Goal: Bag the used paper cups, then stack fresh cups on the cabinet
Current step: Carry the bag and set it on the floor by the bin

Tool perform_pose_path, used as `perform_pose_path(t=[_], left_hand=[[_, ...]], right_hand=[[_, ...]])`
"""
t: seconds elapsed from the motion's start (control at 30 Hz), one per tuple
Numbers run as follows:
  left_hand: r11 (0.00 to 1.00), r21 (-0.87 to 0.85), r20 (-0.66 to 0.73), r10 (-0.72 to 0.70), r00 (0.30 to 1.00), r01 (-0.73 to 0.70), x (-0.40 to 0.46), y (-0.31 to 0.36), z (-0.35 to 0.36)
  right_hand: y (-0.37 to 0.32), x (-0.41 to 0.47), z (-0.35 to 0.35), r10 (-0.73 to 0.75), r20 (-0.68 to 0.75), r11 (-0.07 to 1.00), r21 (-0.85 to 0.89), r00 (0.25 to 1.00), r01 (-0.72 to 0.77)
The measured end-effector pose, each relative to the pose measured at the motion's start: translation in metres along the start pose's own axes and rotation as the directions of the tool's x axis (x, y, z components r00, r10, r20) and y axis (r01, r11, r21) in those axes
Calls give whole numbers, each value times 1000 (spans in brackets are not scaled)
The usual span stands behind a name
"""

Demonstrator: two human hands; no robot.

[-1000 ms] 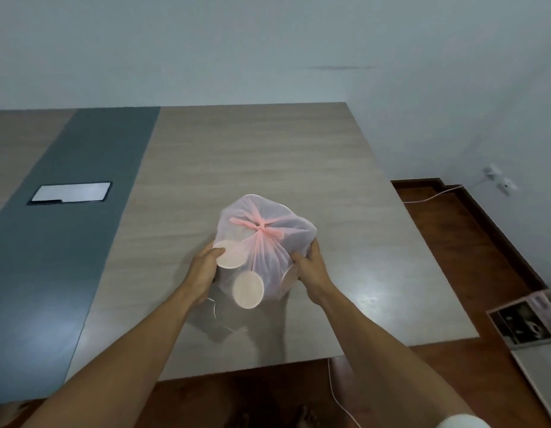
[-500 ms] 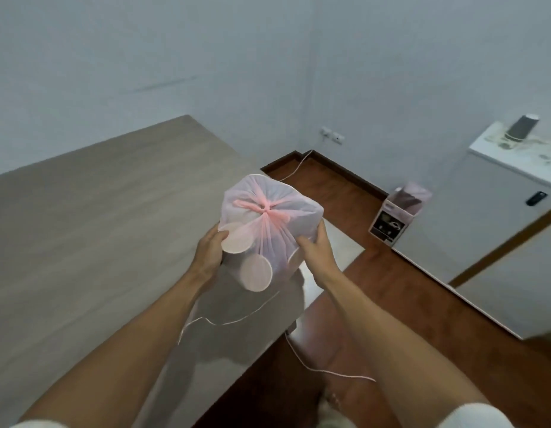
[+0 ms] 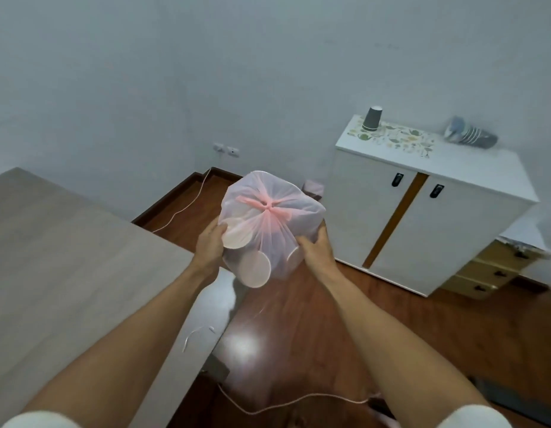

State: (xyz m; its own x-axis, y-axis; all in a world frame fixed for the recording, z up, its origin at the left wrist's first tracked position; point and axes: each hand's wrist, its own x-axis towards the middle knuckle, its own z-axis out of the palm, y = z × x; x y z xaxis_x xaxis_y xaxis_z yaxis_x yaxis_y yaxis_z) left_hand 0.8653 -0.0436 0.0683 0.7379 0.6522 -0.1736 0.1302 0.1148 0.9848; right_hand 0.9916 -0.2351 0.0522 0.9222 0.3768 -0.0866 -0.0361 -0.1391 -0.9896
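A tied, translucent pink bag point(image 3: 269, 217) full of used paper cups hangs in the air in front of me, past the table corner and above the floor. My left hand point(image 3: 209, 244) grips its left side and my right hand point(image 3: 316, 247) grips its right side. The white cabinet point(image 3: 472, 168) stands to the right against the wall. On its top, a grey upside-down cup point(image 3: 372, 118) sits at the left and a sleeve of stacked grey cups point(image 3: 470, 135) lies on its side at the right, blurred.
The wooden table point(image 3: 67, 257) fills the lower left. A thin white cable point(image 3: 286, 403) trails across the brown floor. A small box point(image 3: 314, 188) stands behind the bag. Yellow drawers point(image 3: 487, 273) sit right of the cabinet.
My view has swung right from the table toward the cabinet. The bag, held in both hands, has left the tabletop and now sits past the table corner.
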Motion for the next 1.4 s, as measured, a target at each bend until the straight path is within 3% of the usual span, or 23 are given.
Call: perform_pose_path(t=[0.23,0.53,0.87,1.17,1.4], left_hand=[[999,-34,4,2,1000,-1,74,25,120],[996,-88,2,-28,1000,28,183,38,196],[987,-141,-40,-80,996,73,385,57,222],[980,-185,-159,-105,982,75,544,93,219],[976,-200,-193,-131,972,92,664,91,220]], right_hand=[[-1,106,-90,30,-13,999,-20,999,-30],[4,226,-119,28,-38,1000,8,999,-28],[-1,436,-78,40,14,999,2,999,-40],[-15,605,-17,93,94,995,9,991,-95],[7,733,25,201,70,979,-37,977,-198]])
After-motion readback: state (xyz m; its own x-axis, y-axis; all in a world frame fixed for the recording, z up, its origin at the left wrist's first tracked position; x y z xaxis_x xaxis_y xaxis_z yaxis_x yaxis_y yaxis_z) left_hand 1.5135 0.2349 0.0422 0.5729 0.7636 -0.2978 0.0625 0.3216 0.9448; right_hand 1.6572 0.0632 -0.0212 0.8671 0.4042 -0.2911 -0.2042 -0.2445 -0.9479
